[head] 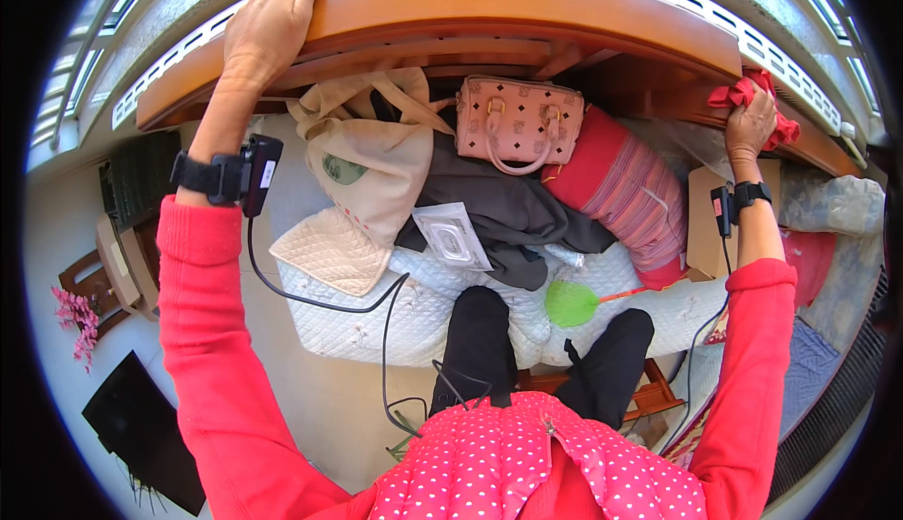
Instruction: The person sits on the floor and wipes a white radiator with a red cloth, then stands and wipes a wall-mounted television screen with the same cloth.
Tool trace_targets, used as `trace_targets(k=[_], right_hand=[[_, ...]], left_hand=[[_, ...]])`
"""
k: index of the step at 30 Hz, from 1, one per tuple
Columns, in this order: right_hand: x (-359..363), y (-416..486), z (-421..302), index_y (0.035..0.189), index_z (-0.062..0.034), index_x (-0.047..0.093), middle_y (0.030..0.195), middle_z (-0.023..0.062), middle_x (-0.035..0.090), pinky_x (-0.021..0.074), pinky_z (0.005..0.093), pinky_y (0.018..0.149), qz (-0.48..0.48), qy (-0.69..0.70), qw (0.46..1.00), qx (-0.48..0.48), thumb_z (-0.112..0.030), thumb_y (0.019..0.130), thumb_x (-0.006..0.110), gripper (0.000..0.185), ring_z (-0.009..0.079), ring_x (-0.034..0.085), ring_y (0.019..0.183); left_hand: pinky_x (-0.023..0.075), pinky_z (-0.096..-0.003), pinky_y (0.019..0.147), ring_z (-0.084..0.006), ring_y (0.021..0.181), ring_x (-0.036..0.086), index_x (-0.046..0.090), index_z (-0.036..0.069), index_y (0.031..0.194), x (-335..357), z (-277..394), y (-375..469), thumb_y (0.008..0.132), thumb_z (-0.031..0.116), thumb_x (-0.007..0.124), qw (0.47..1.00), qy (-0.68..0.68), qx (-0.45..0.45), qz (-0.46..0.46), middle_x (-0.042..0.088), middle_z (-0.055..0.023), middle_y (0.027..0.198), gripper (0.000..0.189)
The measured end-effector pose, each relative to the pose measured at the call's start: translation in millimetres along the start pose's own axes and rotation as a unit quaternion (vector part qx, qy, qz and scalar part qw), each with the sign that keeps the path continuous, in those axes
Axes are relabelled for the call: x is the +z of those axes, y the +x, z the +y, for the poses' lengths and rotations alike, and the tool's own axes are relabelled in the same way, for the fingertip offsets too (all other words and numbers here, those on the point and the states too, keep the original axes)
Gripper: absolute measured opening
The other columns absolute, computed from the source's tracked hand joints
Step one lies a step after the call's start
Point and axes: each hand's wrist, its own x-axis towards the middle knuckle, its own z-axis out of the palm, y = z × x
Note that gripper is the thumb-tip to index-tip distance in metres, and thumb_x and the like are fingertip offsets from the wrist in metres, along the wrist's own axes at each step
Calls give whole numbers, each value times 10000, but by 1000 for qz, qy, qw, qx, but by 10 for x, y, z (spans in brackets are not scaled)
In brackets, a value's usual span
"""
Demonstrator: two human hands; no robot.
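My left hand (271,30) grips the top rail of a wooden sofa backrest (522,5) near its left end, the thumb lying along the edge. Over at the right, my right hand (752,121) has its fingers closed on a bunched red cloth (776,114), which rests against the right part of the wooden frame. Below the rail, between my arms, a pink patterned handbag (522,121) stands on the seat. Beside it are a beige canvas bag (374,167) and a striped red pillow (624,181).
A quilted white seat cover (338,322) lies under my knees. On it are dark clothing (487,188), a wipes packet (451,236) and a green fly swatter (573,303). Black cables (331,301) run from my wrist devices. A white radiator (783,68) stands behind the backrest; a cardboard box (705,217) sits right.
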Motion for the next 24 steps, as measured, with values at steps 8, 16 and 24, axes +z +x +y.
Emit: trace_targets(k=[8,16,24], right_hand=[[-54,-2,-55,1234,-120,521,1203,148,541,389,475,974,1,-11,1000,4,-104,791,552,445,333,494,1180],[-178,-7,-235,1206,-119,524,1252,165,505,322,503,1071,-3,22,999,49,-130,767,612,448,375,445,1238],[-324,67,-321,1152,-119,558,1214,170,518,329,507,1067,25,73,995,67,-142,733,607,422,385,462,1204]], left_hand=[[493,-426,872,-347,1027,619,520,60,1321,-194,-135,-29,954,88,483,937,85,316,119,637,-170,1162,370],[461,-504,757,-439,825,607,640,10,795,-303,134,-22,991,356,423,990,-139,19,20,638,-250,825,453],[471,-522,749,-439,822,613,647,14,815,-272,195,-38,979,347,435,995,-91,-42,18,649,-247,844,428]])
